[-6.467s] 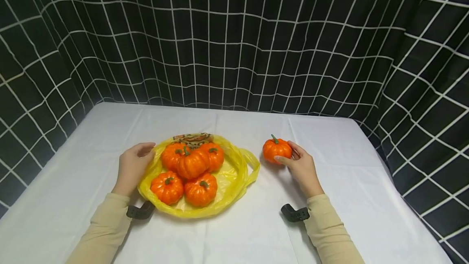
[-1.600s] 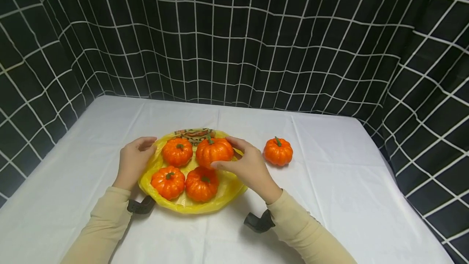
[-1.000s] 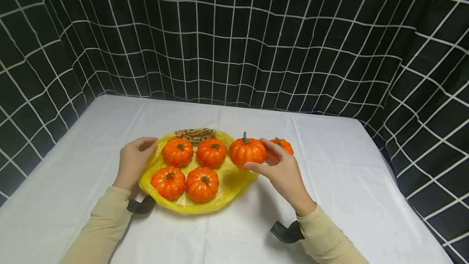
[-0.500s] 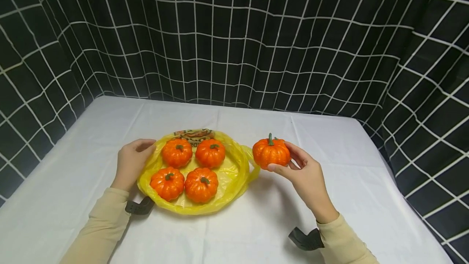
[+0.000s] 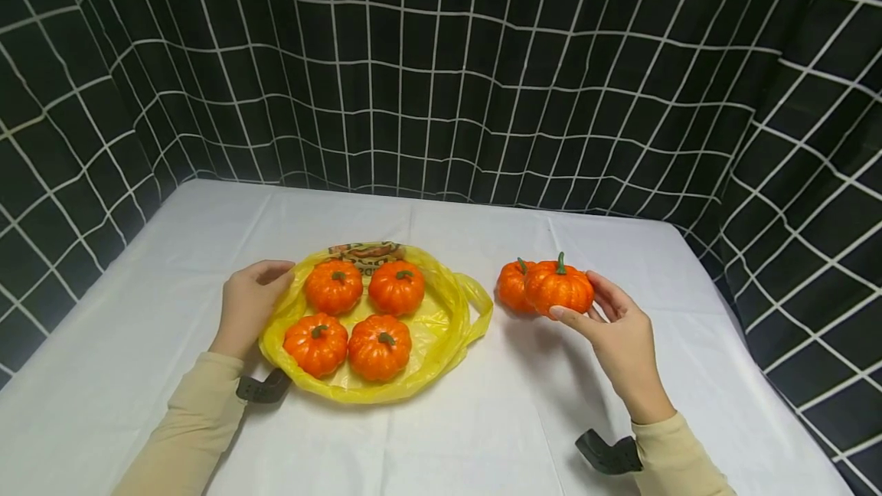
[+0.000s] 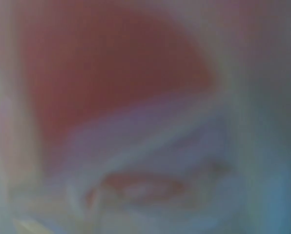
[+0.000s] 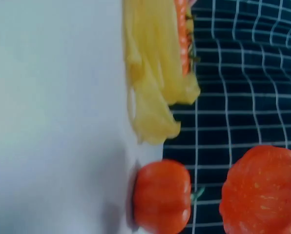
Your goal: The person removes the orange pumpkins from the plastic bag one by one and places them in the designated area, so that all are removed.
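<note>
My right hand (image 5: 623, 335) grips a small orange pumpkin (image 5: 560, 287) with a green stem, thumb in front and fingers behind. It hangs above the table, its shadow falling below. Just left of it another small pumpkin (image 5: 511, 287) rests on the cloth, partly covered by the held one in the head view. A yellow plastic bag (image 5: 451, 327) lies with its mouth wide, several more pumpkins (image 5: 380, 347) inside. At the bag's left edge my left hand (image 5: 248, 305) pinches the rim. The left wrist view is too blurred to read; the right wrist view shows the held pumpkin (image 7: 260, 195) at its lower right.
A white cloth (image 5: 441, 442) covers the table. Black curtains (image 5: 441, 83) with a white grid enclose its back and sides. The bag's handle loop (image 5: 480, 308) sticks out toward the right, between the bag and the pumpkin on the cloth.
The first pumpkin was let go on the cloth right of the bag. My right hand then lifted another from the bag and carried it rightward past the first. My left hand stayed at the rim.
</note>
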Tool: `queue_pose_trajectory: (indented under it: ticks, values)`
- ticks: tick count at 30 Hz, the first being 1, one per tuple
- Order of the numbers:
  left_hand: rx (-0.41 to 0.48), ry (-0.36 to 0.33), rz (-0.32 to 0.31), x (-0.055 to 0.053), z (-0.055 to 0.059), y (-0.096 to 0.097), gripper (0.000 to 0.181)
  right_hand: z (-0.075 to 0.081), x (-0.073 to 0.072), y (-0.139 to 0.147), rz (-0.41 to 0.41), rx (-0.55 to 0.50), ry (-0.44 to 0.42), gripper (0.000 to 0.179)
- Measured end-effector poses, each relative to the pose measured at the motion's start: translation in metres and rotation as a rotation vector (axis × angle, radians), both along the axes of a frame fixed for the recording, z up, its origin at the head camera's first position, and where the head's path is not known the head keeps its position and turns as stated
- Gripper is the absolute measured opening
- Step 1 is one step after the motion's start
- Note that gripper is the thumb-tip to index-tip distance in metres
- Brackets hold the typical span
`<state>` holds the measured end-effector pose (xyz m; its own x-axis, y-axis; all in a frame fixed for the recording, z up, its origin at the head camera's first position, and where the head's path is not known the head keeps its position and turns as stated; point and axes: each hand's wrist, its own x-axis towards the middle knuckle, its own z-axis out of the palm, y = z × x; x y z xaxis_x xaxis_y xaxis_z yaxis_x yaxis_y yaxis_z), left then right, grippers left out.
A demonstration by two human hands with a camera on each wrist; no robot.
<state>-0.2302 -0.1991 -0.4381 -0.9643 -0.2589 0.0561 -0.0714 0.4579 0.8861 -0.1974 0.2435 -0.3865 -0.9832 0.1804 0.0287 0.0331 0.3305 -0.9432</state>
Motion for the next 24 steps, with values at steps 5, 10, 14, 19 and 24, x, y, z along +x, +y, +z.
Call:
queue_pose_trajectory:
  ticks: [5,10,14,19,24]
  values:
    - [-0.01,-0.003,0.011,0.0,0.0,0.0,0.034,-0.002,-0.005,0.014,-0.05,-0.006,-0.015,0.086]
    - [-0.009,-0.01,0.015,0.001,0.001,0.0,0.033,-0.007,-0.01,0.025,-0.087,-0.015,-0.024,0.085]
    - [-0.008,-0.008,0.014,0.001,0.001,0.0,0.033,-0.013,-0.015,0.034,-0.11,0.003,-0.045,0.085]
    - [-0.01,-0.005,0.008,0.001,0.001,0.001,0.033,-0.02,-0.022,0.043,-0.129,0.01,-0.062,0.086]
    - [-0.002,-0.008,0.002,0.001,0.002,0.001,0.034,-0.026,-0.028,0.049,-0.149,0.005,-0.076,0.087]
